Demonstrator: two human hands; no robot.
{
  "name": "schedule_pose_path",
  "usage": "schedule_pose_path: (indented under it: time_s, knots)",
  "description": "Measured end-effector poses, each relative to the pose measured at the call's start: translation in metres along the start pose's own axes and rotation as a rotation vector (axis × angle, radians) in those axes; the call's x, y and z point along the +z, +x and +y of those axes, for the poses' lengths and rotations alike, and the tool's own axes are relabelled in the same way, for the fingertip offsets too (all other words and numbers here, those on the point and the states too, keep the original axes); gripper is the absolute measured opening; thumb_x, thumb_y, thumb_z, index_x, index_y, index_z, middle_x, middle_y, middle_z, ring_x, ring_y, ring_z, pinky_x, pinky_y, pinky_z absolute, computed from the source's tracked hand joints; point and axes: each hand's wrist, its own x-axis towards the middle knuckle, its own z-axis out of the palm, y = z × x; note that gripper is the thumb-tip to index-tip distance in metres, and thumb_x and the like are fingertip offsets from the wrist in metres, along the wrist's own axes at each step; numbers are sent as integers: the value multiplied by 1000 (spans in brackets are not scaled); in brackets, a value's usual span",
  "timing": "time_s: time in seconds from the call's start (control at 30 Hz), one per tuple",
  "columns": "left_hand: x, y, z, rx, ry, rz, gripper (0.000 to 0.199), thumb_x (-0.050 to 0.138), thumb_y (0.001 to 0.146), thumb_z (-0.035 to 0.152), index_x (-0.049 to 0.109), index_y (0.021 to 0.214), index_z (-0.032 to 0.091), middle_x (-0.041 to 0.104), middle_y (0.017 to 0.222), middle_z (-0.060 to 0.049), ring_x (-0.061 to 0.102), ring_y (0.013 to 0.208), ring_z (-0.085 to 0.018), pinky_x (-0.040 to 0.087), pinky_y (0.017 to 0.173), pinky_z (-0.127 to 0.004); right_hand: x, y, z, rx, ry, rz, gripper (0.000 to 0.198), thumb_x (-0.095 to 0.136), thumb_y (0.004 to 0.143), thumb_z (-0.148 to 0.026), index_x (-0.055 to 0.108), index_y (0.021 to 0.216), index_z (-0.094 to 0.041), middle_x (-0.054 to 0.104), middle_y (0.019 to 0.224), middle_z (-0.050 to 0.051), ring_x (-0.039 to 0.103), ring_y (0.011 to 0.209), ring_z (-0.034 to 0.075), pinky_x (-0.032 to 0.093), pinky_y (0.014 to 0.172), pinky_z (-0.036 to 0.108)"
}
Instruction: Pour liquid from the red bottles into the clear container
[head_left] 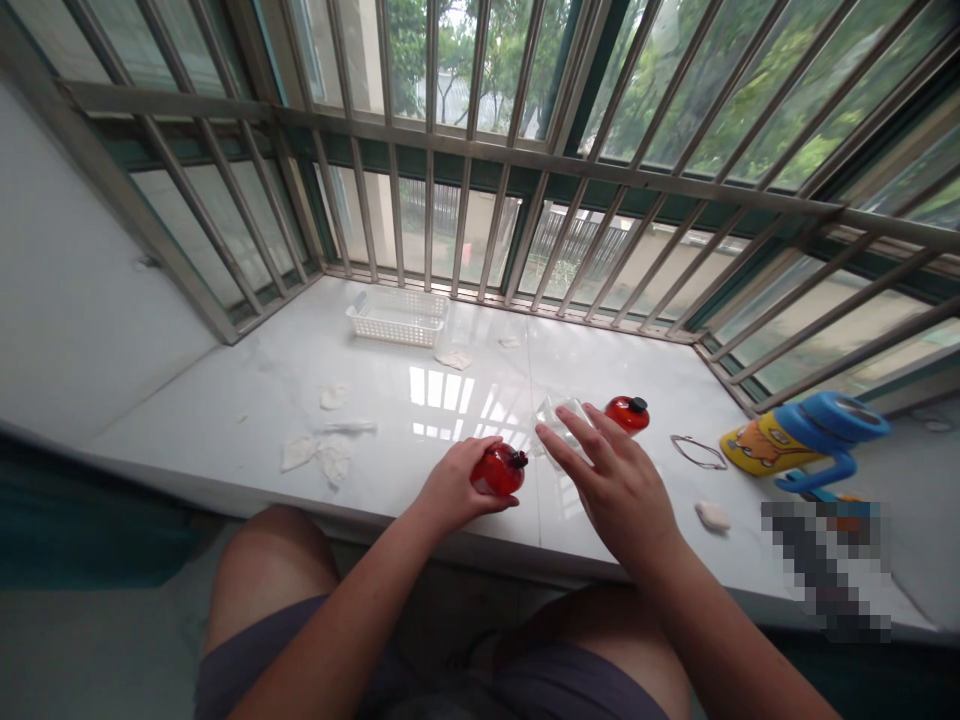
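Observation:
A small round red bottle [498, 472] with a black top is gripped in my left hand [456, 488], just above the front part of the white sill. My right hand [611, 480] is open, its fingers apart and reaching over a clear plastic object [553, 408], perhaps a small container. Those fingers partly cover it, and whether they touch it I cannot tell. Behind the right hand's fingers stands a second red bottle [624, 414] with a black cap, partly hidden.
White marble sill [480, 385] below barred windows. A white basket [397, 325] sits at the back. Crumpled tissues [334, 460] and a clear thin item [350, 427] lie left. On the right are a loop of cord [697, 452], a pale lump [712, 517] and a blue-yellow flask [787, 435].

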Motion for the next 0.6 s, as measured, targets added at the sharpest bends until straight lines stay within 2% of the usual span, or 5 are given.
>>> schedule_pose_path:
  time_s: [0.6]
  knots:
    - [0, 0, -1, -15, -12, 0, 91, 102, 63, 43, 60, 142, 29, 70, 137, -8, 66, 126, -31, 51, 113, -46, -3, 4, 1, -38, -11, 7, 61, 54, 100, 1, 56, 154, -28, 57, 160, 10, 51, 149, 40, 55, 109, 56]
